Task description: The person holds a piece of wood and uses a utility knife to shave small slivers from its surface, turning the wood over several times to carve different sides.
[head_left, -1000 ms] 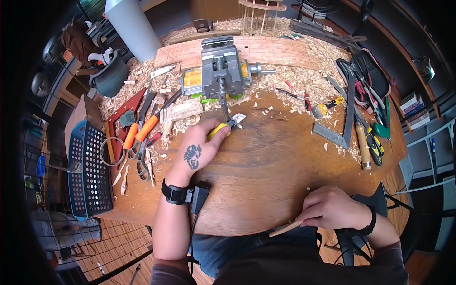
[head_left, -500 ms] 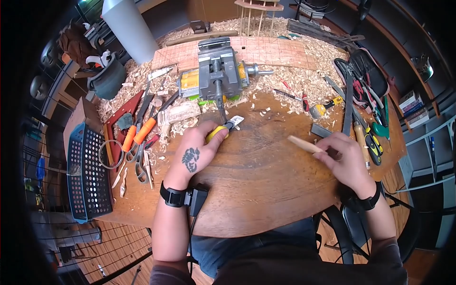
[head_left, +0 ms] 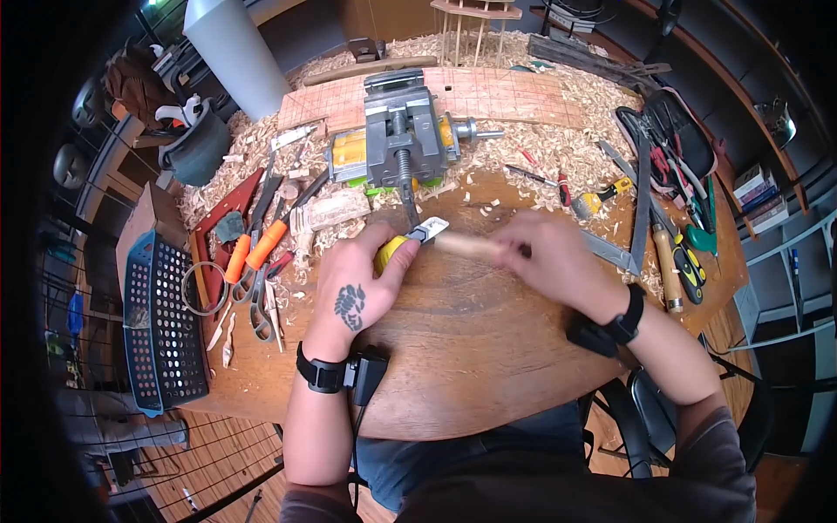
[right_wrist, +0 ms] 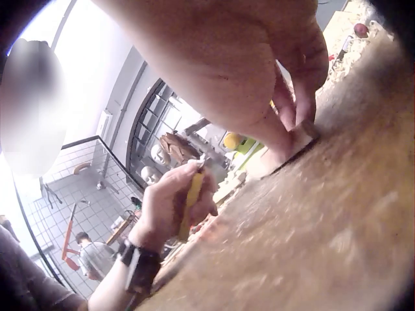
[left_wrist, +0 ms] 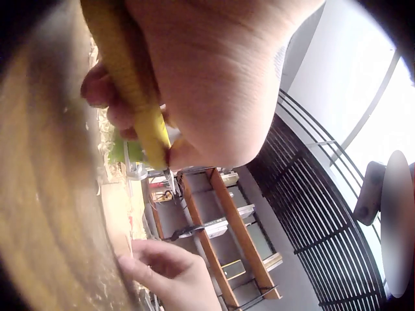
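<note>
My left hand (head_left: 357, 283) grips a yellow-handled utility knife (head_left: 392, 251), its flat metal end pointing away to the upper right. Seen from the left wrist, the yellow handle (left_wrist: 133, 78) runs along the palm. Opposite it, my right hand (head_left: 549, 261) pinches a small flat strip of wood (head_left: 466, 245) between thumb and fingers. In the head view the strip is blurred, its left end close beside the knife's metal end. In the right wrist view the strip (right_wrist: 262, 162) lies low over the tabletop, partly hidden by the fingers.
A metal vise (head_left: 401, 131) stands beyond the left hand among wood shavings. Orange-handled tools (head_left: 266, 244), scissors (head_left: 260, 314) and a blue perforated basket (head_left: 166, 322) are at left. On the right lie a metal square (head_left: 610, 251), a yellow scraper (head_left: 597, 199) and an open tool case (head_left: 676, 131).
My right hand has brought the wood strip up from the table's front edge, then leftward to the knife. The left hand keeps its grip and has barely moved.
</note>
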Action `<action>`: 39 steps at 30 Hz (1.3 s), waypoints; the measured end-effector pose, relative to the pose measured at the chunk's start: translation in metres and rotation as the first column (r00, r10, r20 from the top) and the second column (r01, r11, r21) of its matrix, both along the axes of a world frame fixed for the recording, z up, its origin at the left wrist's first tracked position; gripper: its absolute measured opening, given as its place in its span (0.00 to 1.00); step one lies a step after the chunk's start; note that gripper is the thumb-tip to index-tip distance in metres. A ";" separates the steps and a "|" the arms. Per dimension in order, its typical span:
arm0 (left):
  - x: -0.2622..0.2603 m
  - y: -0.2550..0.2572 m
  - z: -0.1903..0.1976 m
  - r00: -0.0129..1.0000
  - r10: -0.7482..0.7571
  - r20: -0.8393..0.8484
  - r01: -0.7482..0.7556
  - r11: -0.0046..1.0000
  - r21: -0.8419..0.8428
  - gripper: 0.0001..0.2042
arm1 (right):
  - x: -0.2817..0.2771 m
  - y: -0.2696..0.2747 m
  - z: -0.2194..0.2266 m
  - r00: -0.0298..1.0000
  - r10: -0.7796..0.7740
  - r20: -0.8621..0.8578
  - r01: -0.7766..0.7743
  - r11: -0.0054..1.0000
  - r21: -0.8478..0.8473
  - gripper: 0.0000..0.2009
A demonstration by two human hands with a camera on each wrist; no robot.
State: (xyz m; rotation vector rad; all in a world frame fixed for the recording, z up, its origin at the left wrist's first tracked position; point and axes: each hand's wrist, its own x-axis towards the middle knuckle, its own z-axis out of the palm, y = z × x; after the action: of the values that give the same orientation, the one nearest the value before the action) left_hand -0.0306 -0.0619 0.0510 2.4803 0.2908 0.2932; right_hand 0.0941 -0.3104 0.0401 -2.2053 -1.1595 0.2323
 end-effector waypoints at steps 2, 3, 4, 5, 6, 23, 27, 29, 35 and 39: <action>0.000 0.005 -0.004 0.998 -0.037 0.046 0.037 0.999 -0.016 0.13 | 0.016 0.011 0.002 0.958 -0.218 0.184 0.237 0.967 -0.089 0.06; -0.001 0.005 -0.004 0.998 -0.032 0.048 0.033 0.999 -0.017 0.13 | 0.019 0.013 0.006 0.959 -0.213 0.186 0.233 0.968 -0.089 0.06; -0.001 0.004 -0.003 0.997 -0.045 0.055 0.045 0.999 0.002 0.13 | 0.023 0.013 0.011 0.965 -0.239 0.112 0.245 0.968 -0.046 0.06; -0.002 0.003 -0.002 0.996 -0.056 0.063 0.055 0.998 0.021 0.13 | 0.026 0.013 0.015 0.966 -0.257 0.038 0.258 0.966 -0.005 0.06; -0.002 0.002 -0.001 0.997 -0.045 0.063 0.044 0.999 0.017 0.13 | 0.027 0.012 0.015 0.968 -0.247 0.039 0.247 0.969 -0.009 0.06; 0.000 -0.019 0.003 0.972 -0.040 0.231 0.035 0.999 0.027 0.12 | 0.018 0.015 -0.028 0.354 0.389 -0.851 0.058 0.899 0.435 0.14; 0.000 -0.020 0.004 0.991 -0.016 0.130 0.007 0.998 0.068 0.12 | 0.006 0.014 -0.012 0.260 0.312 -0.914 0.125 0.927 0.353 0.14; 0.000 -0.022 0.006 0.989 -0.046 0.144 0.039 0.998 0.049 0.12 | 0.005 0.011 -0.011 0.229 0.325 -0.917 0.130 0.924 0.360 0.17; -0.003 -0.025 -0.001 0.974 -0.118 0.192 0.140 0.985 -0.102 0.12 | 0.006 0.007 -0.013 0.172 0.278 -0.945 0.128 0.945 0.302 0.25; -0.004 -0.023 -0.002 0.951 -0.164 0.263 0.200 0.973 -0.117 0.11 | 0.006 0.007 -0.015 0.165 0.315 -0.935 0.146 0.929 0.339 0.24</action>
State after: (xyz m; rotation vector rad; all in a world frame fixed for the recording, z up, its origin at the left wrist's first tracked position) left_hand -0.0349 -0.0852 0.0485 2.2776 -0.0242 0.4866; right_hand 0.0999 -0.3035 0.0255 -1.0915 -0.4236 1.2282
